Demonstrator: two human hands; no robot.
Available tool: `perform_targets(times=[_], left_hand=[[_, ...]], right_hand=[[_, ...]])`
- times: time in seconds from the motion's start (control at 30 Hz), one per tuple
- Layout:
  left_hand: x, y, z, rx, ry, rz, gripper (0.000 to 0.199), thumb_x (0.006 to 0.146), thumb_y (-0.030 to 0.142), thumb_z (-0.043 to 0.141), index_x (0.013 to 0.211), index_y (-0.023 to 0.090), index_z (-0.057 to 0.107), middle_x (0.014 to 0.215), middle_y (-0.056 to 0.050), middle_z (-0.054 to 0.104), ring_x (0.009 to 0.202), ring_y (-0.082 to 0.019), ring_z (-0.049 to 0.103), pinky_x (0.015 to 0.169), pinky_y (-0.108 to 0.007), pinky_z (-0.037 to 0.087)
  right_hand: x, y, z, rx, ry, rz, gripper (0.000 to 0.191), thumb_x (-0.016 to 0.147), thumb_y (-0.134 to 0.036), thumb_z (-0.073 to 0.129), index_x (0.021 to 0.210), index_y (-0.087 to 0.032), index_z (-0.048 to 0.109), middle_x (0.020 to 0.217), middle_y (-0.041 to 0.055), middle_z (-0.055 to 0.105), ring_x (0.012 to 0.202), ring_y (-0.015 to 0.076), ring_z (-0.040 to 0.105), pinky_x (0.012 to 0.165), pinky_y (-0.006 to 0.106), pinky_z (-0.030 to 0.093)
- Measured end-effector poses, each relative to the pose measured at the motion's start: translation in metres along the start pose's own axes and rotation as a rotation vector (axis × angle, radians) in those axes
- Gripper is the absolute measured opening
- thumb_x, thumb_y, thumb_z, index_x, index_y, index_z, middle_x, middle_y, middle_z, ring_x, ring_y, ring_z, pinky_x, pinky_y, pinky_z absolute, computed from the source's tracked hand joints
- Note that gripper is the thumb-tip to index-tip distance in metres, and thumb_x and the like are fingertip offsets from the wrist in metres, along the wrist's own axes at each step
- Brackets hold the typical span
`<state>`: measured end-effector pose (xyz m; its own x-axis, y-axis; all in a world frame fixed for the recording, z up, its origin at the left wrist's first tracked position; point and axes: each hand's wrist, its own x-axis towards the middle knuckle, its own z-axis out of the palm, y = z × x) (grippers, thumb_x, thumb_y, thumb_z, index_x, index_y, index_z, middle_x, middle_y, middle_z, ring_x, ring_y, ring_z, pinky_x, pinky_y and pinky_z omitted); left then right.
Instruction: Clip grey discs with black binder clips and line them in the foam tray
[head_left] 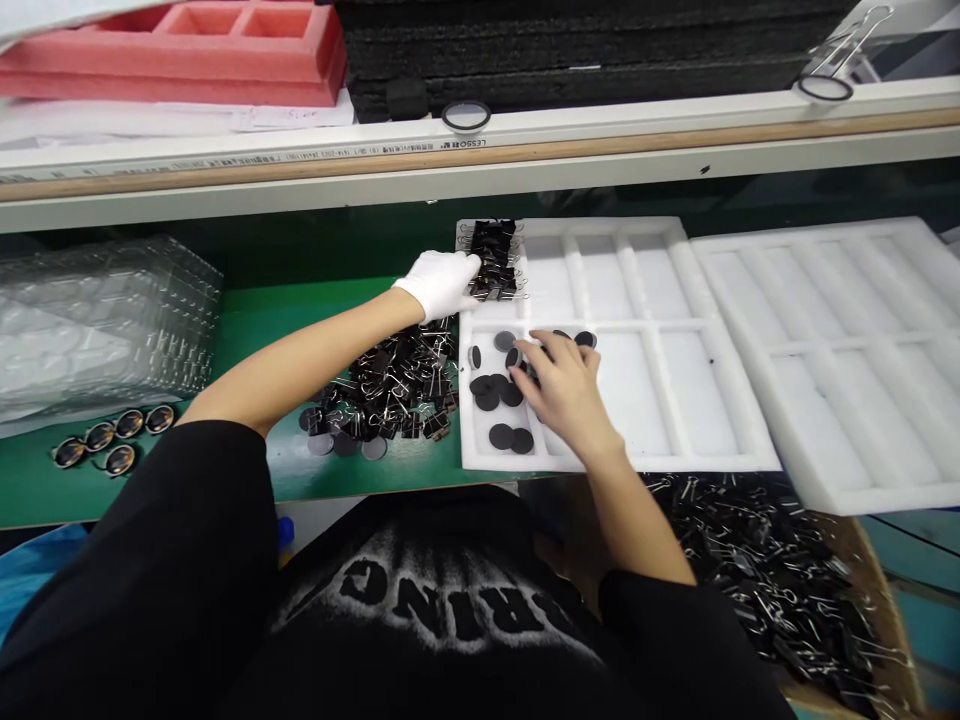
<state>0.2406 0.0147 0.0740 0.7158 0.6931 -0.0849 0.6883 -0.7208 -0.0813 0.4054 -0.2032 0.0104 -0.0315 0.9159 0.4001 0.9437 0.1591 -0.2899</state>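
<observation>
My left hand [441,286], in a white glove, is at the left edge of the white foam tray [694,395]. Its closed fingers grip a black binder clip at the row of binder clips [495,245] in the tray's upper left compartment; the fingertips are partly hidden. My bare right hand [564,390] is over the lower left part of the tray, fingers curled and pinching a dark round disc [514,358]. More dark discs [511,438] lie around it, some flat and overlapping, one on edge. A loose heap of binder clips [397,385] lies left of the tray.
A second white foam tray [847,350] adjoins on the right. Clear plastic trays [105,320] are stacked at left, near several round dark lenses [120,460]. A box of binder clips [780,580] is below right. A white ledge [300,190] runs behind, with red foam [330,60] beyond.
</observation>
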Motion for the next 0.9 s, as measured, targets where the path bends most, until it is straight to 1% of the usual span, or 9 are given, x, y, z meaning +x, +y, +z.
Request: perform_targets(times=[0.07,0.13,0.23,0.3,0.37,0.47,0.53,0.67,0.9], left_hand=[[0.001,-0.010,-0.004,-0.008,-0.082,0.014,0.054,0.093,0.051,0.068,0.131,0.013,0.074,0.118,-0.020,0.076,0.111,-0.039,0.072,0.093,-0.044,0.049],[0.002,-0.016,-0.005,-0.001,-0.111,0.029,0.051,0.093,0.052,0.067,0.127,0.016,0.076,0.114,-0.018,0.078,0.111,-0.039,0.073,0.092,-0.043,0.050],[0.001,-0.016,-0.003,0.025,-0.044,-0.010,0.056,0.092,0.054,0.068,0.129,0.012,0.075,0.119,-0.021,0.076,0.114,-0.040,0.073,0.094,-0.043,0.051],[-0.002,-0.014,-0.002,0.032,-0.016,-0.075,0.066,0.090,0.057,0.070,0.133,0.008,0.072,0.122,-0.026,0.074,0.113,-0.042,0.074,0.093,-0.043,0.052],[-0.003,-0.013,0.000,0.002,-0.069,-0.098,0.064,0.092,0.056,0.066,0.132,0.006,0.072,0.121,-0.027,0.075,0.111,-0.041,0.075,0.089,-0.042,0.053],[-0.001,-0.014,0.004,-0.053,-0.178,-0.053,0.052,0.098,0.047,0.057,0.126,0.009,0.076,0.118,-0.024,0.078,0.110,-0.038,0.076,0.085,-0.039,0.054],[0.002,-0.015,0.006,-0.060,-0.200,-0.038,0.051,0.098,0.046,0.056,0.128,0.010,0.076,0.120,-0.023,0.078,0.111,-0.036,0.076,0.086,-0.038,0.055],[0.002,-0.016,0.007,-0.059,-0.200,-0.025,0.052,0.098,0.045,0.056,0.132,0.010,0.074,0.123,-0.022,0.078,0.113,-0.035,0.076,0.089,-0.037,0.055],[0.001,-0.013,0.007,-0.078,-0.104,0.034,0.047,0.100,0.041,0.056,0.127,0.007,0.076,0.122,-0.025,0.077,0.114,-0.038,0.075,0.089,-0.040,0.054]], right_hand=[[0.026,0.018,-0.007,0.036,-0.015,-0.010,0.037,0.108,-0.029,0.050,0.136,-0.019,0.071,0.138,0.0201,0.071,0.124,0.0398,0.065,0.102,0.058,0.048],[0.061,0.039,-0.006,0.084,-0.054,0.000,0.040,0.104,-0.025,0.052,0.138,-0.017,0.071,0.136,0.0202,0.072,0.123,0.0399,0.067,0.103,0.058,0.051],[0.111,0.066,0.006,0.120,-0.193,0.066,0.053,0.097,-0.028,0.066,0.147,-0.010,0.066,0.145,0.0235,0.068,0.131,0.0413,0.064,0.112,0.056,0.051],[0.132,0.074,0.017,0.128,-0.296,0.113,0.065,0.092,-0.029,0.076,0.151,-0.007,0.063,0.147,0.0253,0.066,0.131,0.0403,0.064,0.115,0.053,0.051],[0.139,0.078,0.026,0.137,-0.342,0.131,0.066,0.089,-0.027,0.077,0.150,-0.005,0.064,0.146,0.0256,0.065,0.126,0.0379,0.066,0.114,0.050,0.052],[0.137,0.078,0.038,0.155,-0.297,0.145,0.055,0.094,-0.026,0.070,0.145,-0.006,0.068,0.143,0.0254,0.063,0.122,0.0358,0.066,0.114,0.050,0.052],[0.135,0.078,0.043,0.155,-0.272,0.152,0.050,0.095,-0.027,0.067,0.141,-0.007,0.070,0.139,0.0242,0.061,0.123,0.0356,0.064,0.116,0.049,0.050],[0.139,0.081,0.048,0.094,-0.310,0.096,0.041,0.091,-0.024,0.066,0.129,-0.011,0.071,0.135,0.0227,0.057,0.125,0.0383,0.059,0.114,0.054,0.050],[0.148,0.085,0.048,-0.022,-0.372,0.083,0.032,0.092,-0.025,0.068,0.122,-0.014,0.067,0.140,0.0243,0.054,0.134,0.0435,0.052,0.110,0.062,0.046]])
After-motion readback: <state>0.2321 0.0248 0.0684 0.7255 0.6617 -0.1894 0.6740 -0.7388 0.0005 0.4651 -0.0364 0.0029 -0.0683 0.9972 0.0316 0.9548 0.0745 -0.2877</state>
